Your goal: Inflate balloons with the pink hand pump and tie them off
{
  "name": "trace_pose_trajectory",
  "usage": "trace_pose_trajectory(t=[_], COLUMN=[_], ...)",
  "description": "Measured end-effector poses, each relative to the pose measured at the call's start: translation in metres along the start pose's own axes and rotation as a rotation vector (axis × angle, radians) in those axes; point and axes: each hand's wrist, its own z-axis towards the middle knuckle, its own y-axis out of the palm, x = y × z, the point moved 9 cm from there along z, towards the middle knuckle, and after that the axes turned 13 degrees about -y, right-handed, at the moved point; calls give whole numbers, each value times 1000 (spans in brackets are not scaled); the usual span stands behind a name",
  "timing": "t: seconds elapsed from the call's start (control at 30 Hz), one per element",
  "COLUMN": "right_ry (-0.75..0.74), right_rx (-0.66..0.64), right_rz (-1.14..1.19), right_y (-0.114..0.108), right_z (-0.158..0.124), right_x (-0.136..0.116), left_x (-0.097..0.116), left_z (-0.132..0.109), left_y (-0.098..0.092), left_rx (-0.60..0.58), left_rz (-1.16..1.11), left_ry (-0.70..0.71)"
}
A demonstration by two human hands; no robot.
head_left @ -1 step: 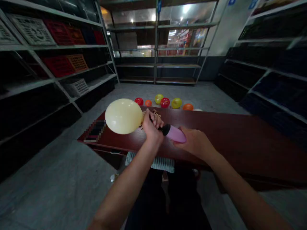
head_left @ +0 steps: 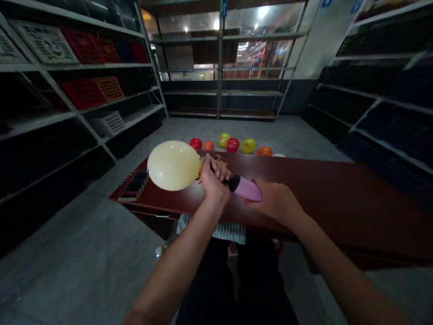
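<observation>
Over the table's near edge, the left hand (head_left: 214,181) is closed in a fist around the neck of the balloon (head_left: 173,165), where it meets the black tip of the pump (head_left: 248,189). The fingers curl tight, with the back of the hand towards the camera. The right hand (head_left: 274,201) wraps the pump's rear end, fingers closed on it. Both forearms are bare and reach forward from the bottom of the view, the left nearly straight, the right angled in from the right.

The balloon is pale cream, smooth, glossy and egg-shaped, and it swells out to the left of the fist over the table's left end. The pump is a smooth pink tube lying nearly level between the hands.

Just behind the left hand, a tangle of thin tan bands (head_left: 220,159) lies on the table (head_left: 338,189), a long slab of dark red polished wood. Beyond its far edge, small balloons (head_left: 249,145) in red, orange and yellow-green sit on the grey floor (head_left: 84,253). Metal shelves (head_left: 135,115) line the walls, and those on the left hold mesh crates (head_left: 108,88).
</observation>
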Motion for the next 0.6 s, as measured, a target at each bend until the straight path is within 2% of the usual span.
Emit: trace_pose_trajectory(t=[0.17,0.37,0.5,0.6], right_ry=[1,-87,-79,-24], right_rx=[111,256,208,127], right_rz=[-139,-284,-254,-216], right_y=[-4,2,12,19], right_z=[-6,-19,-23,-24], right_x=[-2,-6,-4,2], left_x=[-3,-14,-17,-6], left_z=[7,18,27,37], left_y=[-7,-29,-47,-55], left_rx=[36,138,199,220], left_rz=[8,5,-4,-10], left_ry=[-73,-199,-236,-212])
